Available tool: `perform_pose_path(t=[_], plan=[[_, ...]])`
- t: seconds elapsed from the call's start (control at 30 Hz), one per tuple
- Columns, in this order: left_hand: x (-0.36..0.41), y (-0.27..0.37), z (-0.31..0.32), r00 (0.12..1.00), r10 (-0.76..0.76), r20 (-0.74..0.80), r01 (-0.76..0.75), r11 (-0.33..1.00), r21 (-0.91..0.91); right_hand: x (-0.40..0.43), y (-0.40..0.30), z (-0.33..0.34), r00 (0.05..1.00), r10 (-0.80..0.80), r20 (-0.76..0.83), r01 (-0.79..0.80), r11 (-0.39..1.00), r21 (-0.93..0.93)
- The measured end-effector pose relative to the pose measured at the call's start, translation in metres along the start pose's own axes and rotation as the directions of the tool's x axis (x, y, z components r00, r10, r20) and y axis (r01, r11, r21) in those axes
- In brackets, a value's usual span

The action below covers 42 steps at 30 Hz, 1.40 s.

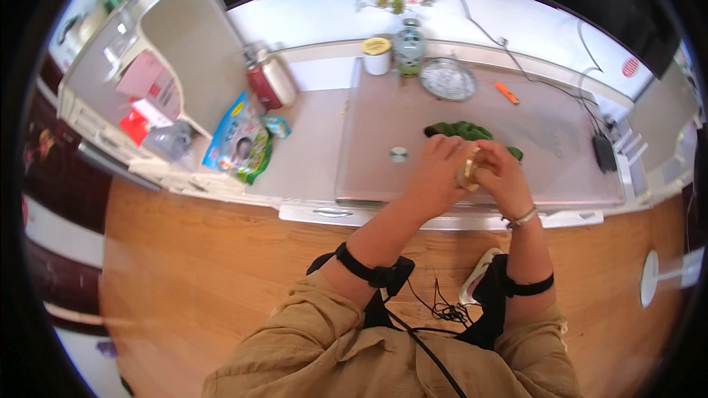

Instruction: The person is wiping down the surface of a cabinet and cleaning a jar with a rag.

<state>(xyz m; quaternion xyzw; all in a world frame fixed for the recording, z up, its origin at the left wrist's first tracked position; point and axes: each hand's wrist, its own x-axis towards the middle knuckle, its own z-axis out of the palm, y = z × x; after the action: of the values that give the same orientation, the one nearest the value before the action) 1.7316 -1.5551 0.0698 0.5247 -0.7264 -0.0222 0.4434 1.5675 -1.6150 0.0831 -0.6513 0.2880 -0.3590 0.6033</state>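
Note:
A small container with a gold-coloured rim (470, 170) is tilted on its side between my two hands, over the front part of the cabinet top. My left hand (434, 174) wraps around its body and hides most of it. The fingers of my right hand (504, 177) curl at the gold rim from the other side. Just behind my hands lies a crumpled dark green cloth (467, 130), partly covered by them. To the left of my left hand, a small round silvery disc (398, 154) rests flat on the surface.
Along the back stand a white jar with a gold lid (377, 56), a patterned vase (410, 47) with flowers and a round glass dish (448, 79). An orange cutter (507, 93) lies to the right, near cables and a black adapter (604, 153). Left are a colourful pouch (239, 141) and bottles (276, 77).

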Motion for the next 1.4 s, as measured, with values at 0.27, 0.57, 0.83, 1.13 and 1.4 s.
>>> perform_pose_path(t=[0.27, 0.57, 0.83, 1.13, 1.4], plan=[[0.001, -0.011, -0.015, 0.984, -0.06, 0.168, 0.094, 0.974, -0.204, 0.001, -0.004, -0.009, 0.991, 0.084, 0.108, -0.069, 0.988, -0.135], [-0.002, -0.016, -0.015, 0.938, -0.115, 0.326, 0.167, 0.976, -0.139, 0.004, 0.014, -0.008, 0.998, 0.054, 0.034, -0.035, 0.905, -0.425], [0.001, -0.023, -0.025, 0.959, -0.206, 0.196, 0.249, 0.94, -0.232, 0.019, 0.017, 0.0, 0.998, -0.013, 0.058, 0.023, 0.983, -0.182], [-0.002, -0.027, -0.027, 0.966, -0.171, 0.192, 0.214, 0.95, -0.229, 0.021, 0.028, 0.003, 0.989, 0.074, 0.125, -0.046, 0.976, -0.211], [-0.002, -0.03, -0.013, 0.975, -0.046, 0.215, 0.135, 0.897, -0.42, 0.004, 0.015, 0.001, 0.995, -0.004, 0.097, 0.042, 0.919, -0.392]])
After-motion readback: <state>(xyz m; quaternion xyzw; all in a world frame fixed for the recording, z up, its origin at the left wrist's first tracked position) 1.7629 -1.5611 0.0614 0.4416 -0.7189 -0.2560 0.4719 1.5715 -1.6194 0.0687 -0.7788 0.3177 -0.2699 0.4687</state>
